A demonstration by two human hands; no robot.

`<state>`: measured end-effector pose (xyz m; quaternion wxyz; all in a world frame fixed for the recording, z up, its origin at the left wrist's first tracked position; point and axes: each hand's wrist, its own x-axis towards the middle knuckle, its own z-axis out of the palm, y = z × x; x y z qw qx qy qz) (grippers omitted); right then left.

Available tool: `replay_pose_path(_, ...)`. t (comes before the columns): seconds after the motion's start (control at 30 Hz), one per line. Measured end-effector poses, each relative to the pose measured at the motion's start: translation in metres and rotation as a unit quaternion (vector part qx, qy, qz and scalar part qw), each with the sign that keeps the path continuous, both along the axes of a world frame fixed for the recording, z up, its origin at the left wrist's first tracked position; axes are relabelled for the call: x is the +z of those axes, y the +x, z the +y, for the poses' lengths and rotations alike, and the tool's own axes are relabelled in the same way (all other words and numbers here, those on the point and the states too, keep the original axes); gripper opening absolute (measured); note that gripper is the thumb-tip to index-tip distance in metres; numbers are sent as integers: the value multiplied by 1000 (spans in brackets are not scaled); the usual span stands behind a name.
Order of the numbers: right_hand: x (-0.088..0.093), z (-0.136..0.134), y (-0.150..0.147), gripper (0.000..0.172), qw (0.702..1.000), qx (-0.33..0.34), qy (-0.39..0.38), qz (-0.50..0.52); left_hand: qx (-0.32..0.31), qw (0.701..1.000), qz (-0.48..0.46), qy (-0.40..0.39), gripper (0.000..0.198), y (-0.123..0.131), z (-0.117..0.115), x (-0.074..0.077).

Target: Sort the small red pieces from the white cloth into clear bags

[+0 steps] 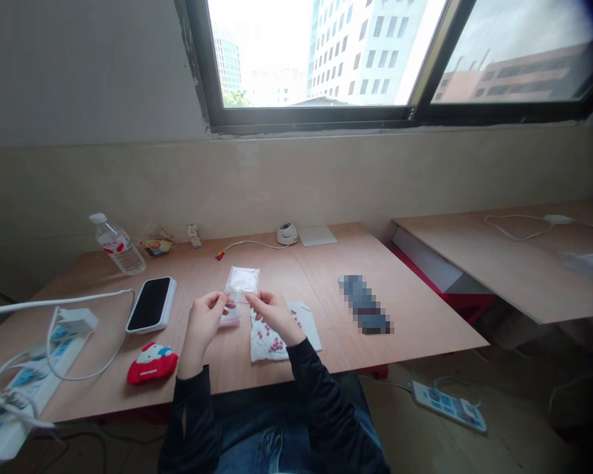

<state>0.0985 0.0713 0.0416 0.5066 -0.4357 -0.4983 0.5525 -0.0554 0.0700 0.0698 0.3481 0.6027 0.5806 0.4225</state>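
Observation:
My left hand [207,317] and my right hand [271,313] are raised above the near part of the table, fingertips pinched. Between them is stretched a small clear plastic bag [238,299] with a thin pinkish line; its details are hard to make out. Just beyond lies a clear packet [244,278] with whitish contents. Under my hands is a small stack of pink-edged bags [230,321], partly hidden. Close to my right wrist, a white sheet [264,353] carries many small pinkish-purple beads [277,343], some covered by that hand.
To the left are a white-cased phone [151,305], a red pouch [152,365], a power strip [44,375] with cables, and a water bottle [118,245]. A dome camera [287,234] sits at the back. A pixelated dark object [366,306] lies right, before the table's edge.

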Motion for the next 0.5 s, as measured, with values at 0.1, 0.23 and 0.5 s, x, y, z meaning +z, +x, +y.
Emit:
replay_pose_path(0.1,-11,8,-14,34,997,-40,5,-61,32,996,79,-12,37,-11,2,-8)
replay_pose_path(0.23,-18,13,-28,30,975,-79,11,-208,83,968,230,-53,35,-18,0,-12)
replay_pose_path(0.5,-21,12,-42,27,911,-49,-51,-407,105,896,393,-180,35,-22,-2,-17)
